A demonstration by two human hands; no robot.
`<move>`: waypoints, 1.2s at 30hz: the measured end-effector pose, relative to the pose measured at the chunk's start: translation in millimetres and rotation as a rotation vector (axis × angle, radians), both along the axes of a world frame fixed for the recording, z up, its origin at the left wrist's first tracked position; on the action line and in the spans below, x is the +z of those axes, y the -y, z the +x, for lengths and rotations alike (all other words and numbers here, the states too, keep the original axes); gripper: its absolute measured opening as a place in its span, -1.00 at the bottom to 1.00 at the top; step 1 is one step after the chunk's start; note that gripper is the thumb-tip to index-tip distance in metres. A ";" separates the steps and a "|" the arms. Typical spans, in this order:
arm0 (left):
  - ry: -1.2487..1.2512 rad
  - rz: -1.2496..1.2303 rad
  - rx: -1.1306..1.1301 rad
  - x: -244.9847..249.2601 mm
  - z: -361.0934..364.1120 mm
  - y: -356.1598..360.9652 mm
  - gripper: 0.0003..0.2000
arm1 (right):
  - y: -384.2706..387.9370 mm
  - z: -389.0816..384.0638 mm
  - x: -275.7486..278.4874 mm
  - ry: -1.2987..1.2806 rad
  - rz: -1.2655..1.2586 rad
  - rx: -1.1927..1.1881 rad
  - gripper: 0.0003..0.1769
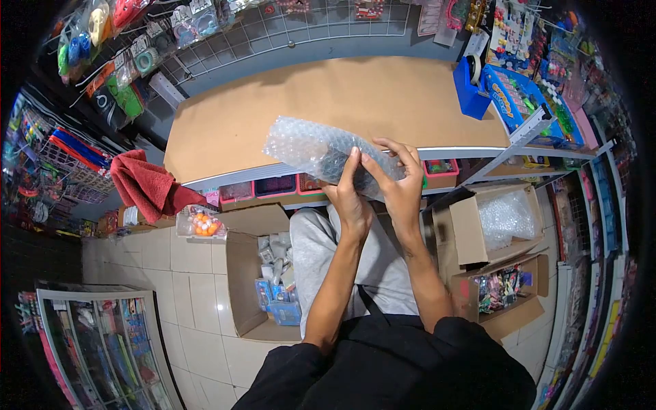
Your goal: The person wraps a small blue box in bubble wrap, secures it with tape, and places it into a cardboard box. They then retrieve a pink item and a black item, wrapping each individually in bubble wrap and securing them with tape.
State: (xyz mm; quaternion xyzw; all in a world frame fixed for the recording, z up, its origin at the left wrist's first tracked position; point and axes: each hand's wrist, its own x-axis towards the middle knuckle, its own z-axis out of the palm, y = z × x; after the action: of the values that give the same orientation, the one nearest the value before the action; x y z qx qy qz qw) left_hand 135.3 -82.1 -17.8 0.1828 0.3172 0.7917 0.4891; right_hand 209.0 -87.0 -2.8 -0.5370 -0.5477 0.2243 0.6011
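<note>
A sheet of clear bubble wrap [295, 140] is held up in front of me, above the front edge of the brown-topped shelf [273, 96]. Something dark shows through its middle, but I cannot make out what it is. My left hand [350, 198] grips the wrap from below, its thumb pressed on the near face. My right hand [400, 179] pinches the right end, with the thumb close to the left one and the fingers curled behind the wrap.
A red cloth [147, 184] hangs off the shelf's left corner. A blue tape dispenser [471, 89] stands at the right end. On the floor are an open box of small packages [236, 287] at left, a box of bubble wrap [506, 215] and a box of colourful items [502, 290] at right.
</note>
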 end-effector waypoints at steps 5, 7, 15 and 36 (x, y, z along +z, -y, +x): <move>-0.119 -0.022 -0.088 18.1 -17.9 -1.1 -0.70 | -7.8 23.9 19.5 0.216 0.038 0.178 -0.69; -0.205 -0.048 -0.199 23.1 -34.5 -7.0 -0.72 | -13.9 40.3 28.7 0.108 -0.027 0.406 -0.73; -0.645 -0.109 -0.466 43.4 -77.3 -96.8 -0.57 | -45.8 65.5 27.0 0.618 0.167 0.578 -0.30; -1.732 0.542 0.059 13.1 -146.4 -92.1 -0.52 | -87.7 54.6 -30.5 0.757 0.554 0.498 -0.20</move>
State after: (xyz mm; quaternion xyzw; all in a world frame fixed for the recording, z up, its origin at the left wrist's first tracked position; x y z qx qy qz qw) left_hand -11.1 10.0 -4.6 0.8146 0.3815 0.4369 -0.0009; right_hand 263.6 0.6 -33.3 -0.2551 -0.8761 -0.0021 0.4092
